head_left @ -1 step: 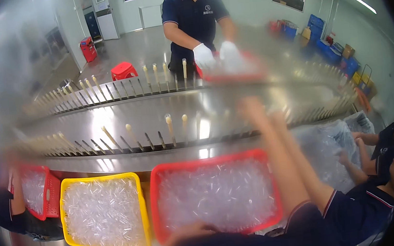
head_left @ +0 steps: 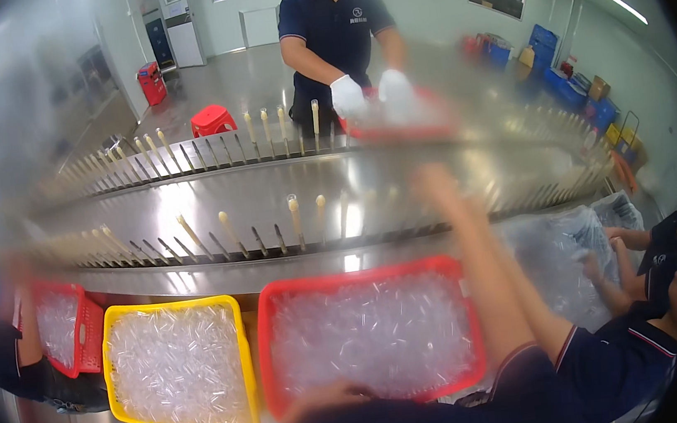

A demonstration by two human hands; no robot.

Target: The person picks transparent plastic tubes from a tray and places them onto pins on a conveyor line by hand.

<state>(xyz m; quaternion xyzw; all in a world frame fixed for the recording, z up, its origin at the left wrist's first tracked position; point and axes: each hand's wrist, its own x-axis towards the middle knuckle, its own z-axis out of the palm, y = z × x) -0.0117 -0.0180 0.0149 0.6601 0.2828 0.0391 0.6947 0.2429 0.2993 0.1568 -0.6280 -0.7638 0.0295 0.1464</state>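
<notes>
My left hand (head_left: 338, 394) rests at the near rim of a red basket (head_left: 267, 345), which is full of short clear tubes (head_left: 370, 337). Haze blurs its fingers, so their grip does not show. Beyond the basket, my right hand (head_left: 434, 185) reaches over the near row of upright rods. It is smeared, and anything in its fingers is hidden. Along this row some rods are bare and dark, like one rod (head_left: 259, 241), while others carry cream tips. One cream-tipped rod (head_left: 295, 216) appears to have a clear tube over it.
A yellow basket (head_left: 249, 364) of clear tubes stands left of the red one. Farther left, a co-worker's arm reaches by a smaller red basket (head_left: 83, 332). Across the metal table (head_left: 245, 197), a gloved person handles a red tray (head_left: 396, 134). Co-workers and clear plastic bags (head_left: 553, 262) crowd the right.
The near row of rods has shifted slightly right and the far row slightly left. At the right, a co-worker's reaching arm has moved a little. My hands show hardly any movement.
</notes>
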